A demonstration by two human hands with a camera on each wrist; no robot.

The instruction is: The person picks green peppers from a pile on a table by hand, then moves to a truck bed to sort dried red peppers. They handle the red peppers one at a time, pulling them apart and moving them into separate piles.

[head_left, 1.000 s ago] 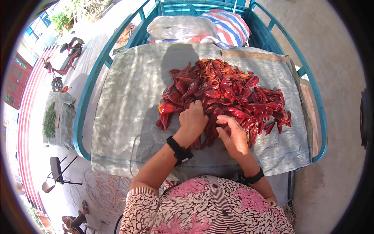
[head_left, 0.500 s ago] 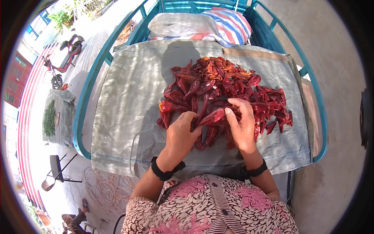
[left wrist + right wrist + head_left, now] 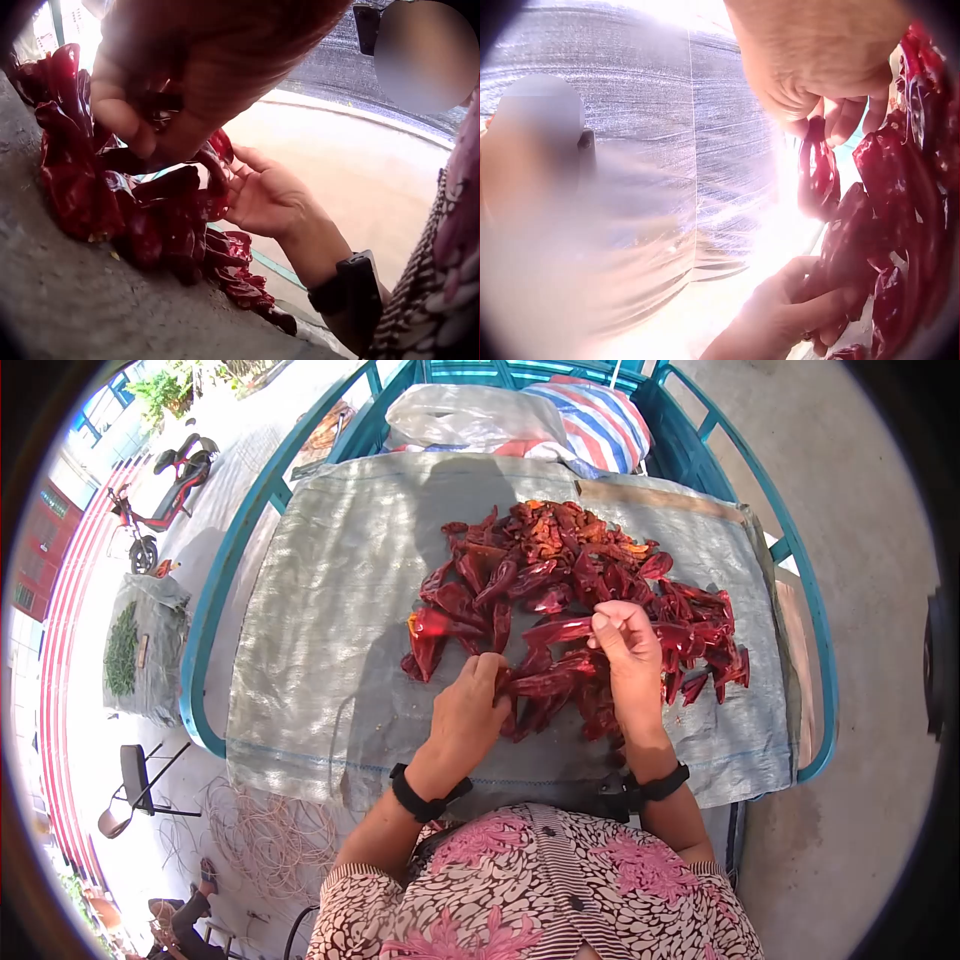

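Dark red dried peppers lie heaped on a grey woven sheet, with shrivelled orange-red ones at the far side. At the heap's near left, my left hand curls its fingers round peppers; the right wrist view shows its thumb across a red pepper. My right hand is raised over the heap's middle, pinching the end of one long pepper between thumb and fingers. That pepper hangs from the right hand in the right wrist view. In the left wrist view, the left hand partly hides the peppers beneath it.
Teal rails flank the sheet on the cart. Behind it lie a pale sack and a striped bag. A wooden strip rests near the far edge. A scooter and chair stand left.
My right hand came up from the near edge of the heap, and a pepper is now in its pinch. My left hand moved slightly back toward the body and left, staying at the peppers.
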